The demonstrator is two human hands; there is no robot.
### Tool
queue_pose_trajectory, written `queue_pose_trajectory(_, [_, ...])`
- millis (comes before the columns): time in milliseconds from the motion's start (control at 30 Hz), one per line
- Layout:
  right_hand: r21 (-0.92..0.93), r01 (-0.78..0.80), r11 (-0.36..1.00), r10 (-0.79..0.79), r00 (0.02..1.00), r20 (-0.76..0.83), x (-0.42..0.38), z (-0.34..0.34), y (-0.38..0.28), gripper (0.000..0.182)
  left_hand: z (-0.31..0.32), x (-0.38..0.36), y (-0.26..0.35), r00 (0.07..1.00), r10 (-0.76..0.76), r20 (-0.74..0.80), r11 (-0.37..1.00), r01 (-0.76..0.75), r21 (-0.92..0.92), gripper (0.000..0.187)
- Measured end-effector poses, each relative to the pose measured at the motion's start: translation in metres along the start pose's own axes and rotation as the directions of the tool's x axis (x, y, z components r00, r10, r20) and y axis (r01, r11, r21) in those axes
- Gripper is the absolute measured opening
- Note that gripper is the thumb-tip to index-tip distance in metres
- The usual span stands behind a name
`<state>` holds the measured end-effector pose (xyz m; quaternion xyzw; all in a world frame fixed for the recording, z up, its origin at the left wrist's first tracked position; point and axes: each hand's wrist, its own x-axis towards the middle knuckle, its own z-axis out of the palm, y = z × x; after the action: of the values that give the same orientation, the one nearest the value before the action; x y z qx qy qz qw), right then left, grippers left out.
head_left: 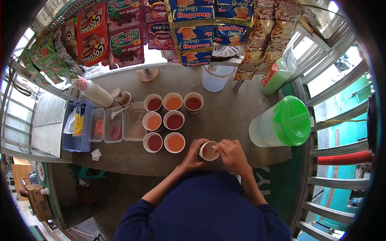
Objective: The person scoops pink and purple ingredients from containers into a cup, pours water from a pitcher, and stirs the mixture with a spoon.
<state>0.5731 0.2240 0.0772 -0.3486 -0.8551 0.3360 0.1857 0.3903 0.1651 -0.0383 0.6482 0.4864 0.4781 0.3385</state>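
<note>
My left hand [194, 154] is wrapped round the side of a paper cup [208, 151] at the table's near edge. My right hand [232, 156] is closed in a pinch over the cup's right rim; whatever it grips is hidden by the fingers. Inside this cup, some reddish-orange shows near the bottom. Several filled paper cups stand in rows to the left and beyond, some with dark red drink [155, 142], others with orange drink [175, 143].
Clear tubs of powder, one with a white spoon [119, 112], stand left beside a blue basket [82, 132]. A stack of cups [95, 92] lies behind them. A green-lidded jar [277, 122] stands right. Drink sachets [193, 36] hang overhead; a clear bucket [217, 80] sits at the back.
</note>
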Motion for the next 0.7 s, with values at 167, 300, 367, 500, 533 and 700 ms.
queue_pose_trajectory(167, [0.118, -0.040, 0.992, 0.034, 0.998, 0.054, -0.0010, 0.0019, 0.0011, 0.016, -0.0012, 0.0008, 0.0035, 0.998, -0.046, 0.047, 0.998, 0.045, 0.035, 0.074])
queue_pose_trajectory(300, [0.023, -0.021, 1.000, 0.020, 0.999, 0.025, -0.0003, 0.0032, 0.0043, 0.018, -0.0031, 0.0018, 0.0032, 0.998, -0.050, 0.048, 0.998, 0.048, 0.042, 0.074])
queue_pose_trajectory(367, [0.134, -0.062, 0.989, 0.049, 0.994, 0.098, -0.0006, 0.0040, 0.0047, 0.018, -0.0025, 0.0015, 0.0037, 0.997, -0.046, 0.055, 0.998, 0.044, 0.035, 0.074])
queue_pose_trajectory(500, [0.054, -0.056, 0.997, 0.054, 0.998, 0.034, -0.0004, 0.0043, 0.0052, 0.021, -0.0024, 0.0040, 0.0070, 0.998, -0.053, 0.041, 0.997, 0.051, 0.050, 0.073])
queue_pose_trajectory(533, [0.147, -0.093, 0.985, 0.078, 0.991, 0.105, -0.0005, 0.0043, 0.0065, 0.022, -0.0017, 0.0049, 0.0091, 0.996, -0.079, 0.034, 0.996, 0.077, 0.052, 0.073])
queue_pose_trajectory(700, [0.142, -0.067, 0.988, 0.065, 0.998, 0.023, 0.0013, 0.0068, 0.0076, 0.025, 0.0004, 0.0046, 0.0050, 0.997, -0.080, -0.004, 0.994, 0.080, 0.068, 0.074])
